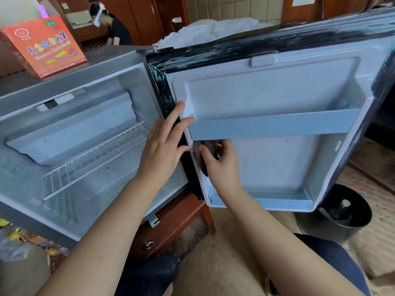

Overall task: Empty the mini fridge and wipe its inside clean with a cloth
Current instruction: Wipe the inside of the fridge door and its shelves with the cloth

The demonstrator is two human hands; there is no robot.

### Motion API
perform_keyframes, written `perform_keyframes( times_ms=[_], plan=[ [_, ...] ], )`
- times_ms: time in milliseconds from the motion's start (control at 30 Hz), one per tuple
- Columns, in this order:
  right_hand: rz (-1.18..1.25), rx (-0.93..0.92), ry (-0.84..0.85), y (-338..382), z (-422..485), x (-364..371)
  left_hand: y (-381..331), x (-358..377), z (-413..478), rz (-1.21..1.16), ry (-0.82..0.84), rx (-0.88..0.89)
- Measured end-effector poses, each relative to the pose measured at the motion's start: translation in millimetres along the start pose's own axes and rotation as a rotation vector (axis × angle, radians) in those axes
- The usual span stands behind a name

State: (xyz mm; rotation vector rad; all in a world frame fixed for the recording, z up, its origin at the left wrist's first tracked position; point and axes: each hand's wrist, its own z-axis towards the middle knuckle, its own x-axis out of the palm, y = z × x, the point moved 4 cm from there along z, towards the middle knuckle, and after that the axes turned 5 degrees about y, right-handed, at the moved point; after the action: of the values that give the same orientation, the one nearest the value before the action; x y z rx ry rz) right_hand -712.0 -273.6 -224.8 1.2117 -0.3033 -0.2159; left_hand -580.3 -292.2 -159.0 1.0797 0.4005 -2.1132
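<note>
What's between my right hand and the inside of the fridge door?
A dark cloth, held by the right hand against the door's inner panel; the head view shows it.

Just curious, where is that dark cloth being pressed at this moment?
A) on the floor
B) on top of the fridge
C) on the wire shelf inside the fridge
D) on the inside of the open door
D: the right hand holds the dark cloth against the door's inner panel, just below the upper door rail.
</note>
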Motion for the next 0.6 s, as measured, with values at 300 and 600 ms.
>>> perform_keyframes(
  times_ms=[300,600],
  plan=[
    [-0.363,0.106,0.153,-41,-22,-13,0,0,-2,0.018,0.021,-0.039],
    [-0.285,-0.212,-0.047,-13,-44,-5,-2,0,-2,-0.018,0.023,-0.041]
  ],
)
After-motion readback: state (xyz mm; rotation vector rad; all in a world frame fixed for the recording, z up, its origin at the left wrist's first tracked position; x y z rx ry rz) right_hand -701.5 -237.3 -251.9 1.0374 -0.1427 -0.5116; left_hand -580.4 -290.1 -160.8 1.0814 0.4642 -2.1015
